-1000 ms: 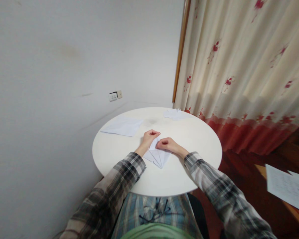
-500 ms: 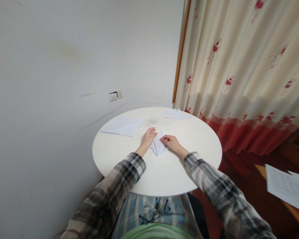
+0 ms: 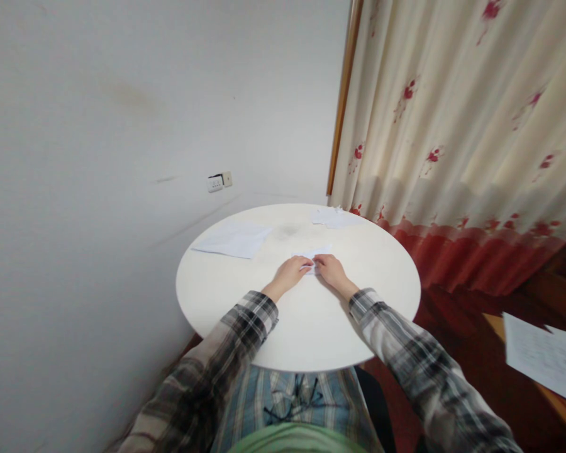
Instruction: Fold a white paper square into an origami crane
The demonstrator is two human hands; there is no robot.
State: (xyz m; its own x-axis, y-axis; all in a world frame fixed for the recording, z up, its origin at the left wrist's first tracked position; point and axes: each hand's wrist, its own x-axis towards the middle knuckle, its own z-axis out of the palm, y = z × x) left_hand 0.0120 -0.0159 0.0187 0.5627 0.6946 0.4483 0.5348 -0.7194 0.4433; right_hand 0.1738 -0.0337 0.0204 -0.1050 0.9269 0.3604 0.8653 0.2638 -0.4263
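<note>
A small folded sheet of white paper [image 3: 321, 250] lies on the round white table [image 3: 311, 327], largely covered by my hands. My left hand [image 3: 292, 272] reaches in from the left, its fingers closed together on the paper's near left part. From the other side, my right hand [image 3: 331, 270] has bent fingers closed on the paper's near right part. Only a narrow gap separates the fingertips of both hands. The paper's far edge shows beyond them, while its exact folds are hidden.
A larger stack of white paper [image 3: 236, 239] lies at the table's far left. Some torn or crumpled paper pieces [image 3: 334, 218] are at the far edge. A wall stands on the left, a curtain [image 3: 434, 126] hangs behind, and printed sheets [image 3: 542, 355] lie at lower right.
The folded paper has been turned, its pointed end no longer facing me. My left hand has come down and right onto it, and my right hand has shifted slightly right.
</note>
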